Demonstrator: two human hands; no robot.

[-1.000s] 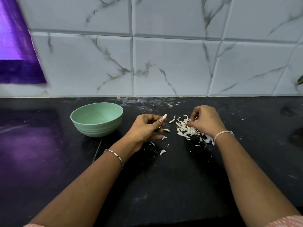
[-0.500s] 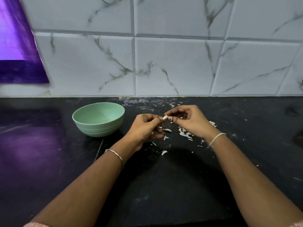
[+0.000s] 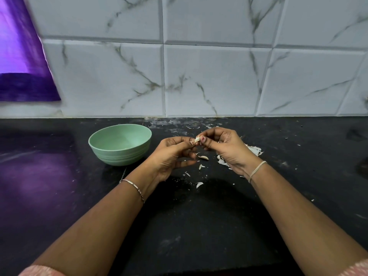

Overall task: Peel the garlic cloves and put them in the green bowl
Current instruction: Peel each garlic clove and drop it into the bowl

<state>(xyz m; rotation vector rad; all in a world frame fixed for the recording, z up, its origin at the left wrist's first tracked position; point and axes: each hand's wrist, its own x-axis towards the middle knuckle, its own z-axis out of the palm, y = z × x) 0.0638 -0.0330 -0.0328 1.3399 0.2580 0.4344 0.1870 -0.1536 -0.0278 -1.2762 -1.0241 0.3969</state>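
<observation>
Peeling is under way: left hand (image 3: 171,156) and right hand (image 3: 225,148) both pinch 1 garlic clove (image 3: 197,139) at frame centre; green bowl (image 3: 121,154), centre-left, looks empty.

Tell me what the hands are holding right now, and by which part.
One garlic clove, pinched between both hands: the left hand grips its left end with the fingertips, and the right hand pinches its right end. Nothing else is held.
</observation>
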